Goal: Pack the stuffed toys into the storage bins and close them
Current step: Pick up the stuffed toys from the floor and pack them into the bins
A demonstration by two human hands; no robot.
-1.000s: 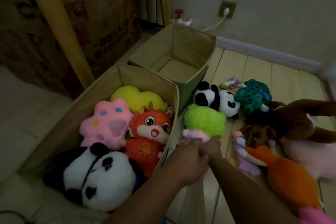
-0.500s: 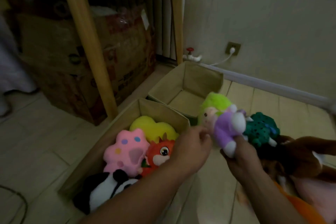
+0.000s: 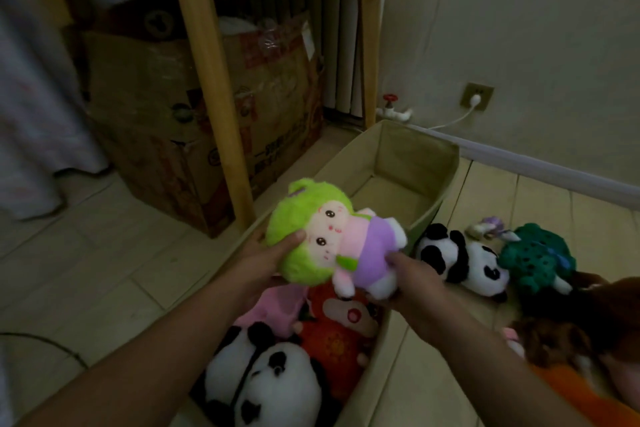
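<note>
A doll with fluffy green hair and a purple dress (image 3: 325, 246) lies sideways in the air above the near bin (image 3: 363, 388). My left hand (image 3: 268, 256) grips its green head and my right hand (image 3: 408, 279) holds its body and legs from below. The near bin holds a big panda (image 3: 273, 381), a red toy (image 3: 336, 333) and a pink toy (image 3: 273, 308). Behind it stands the far bin (image 3: 415, 163), open with nothing visible inside.
On the floor to the right lie a small panda (image 3: 460, 260), a dark green toy (image 3: 536, 256), a brown toy (image 3: 568, 333) and an orange toy (image 3: 581, 399). A wooden table leg (image 3: 211, 87) and a cardboard box (image 3: 166, 107) stand at the left. A cable runs to a wall socket (image 3: 478, 97).
Both hands lifted the green-haired doll off the floor and carried it left, over the near bin. The doll turned face up and the view tilted upward.
</note>
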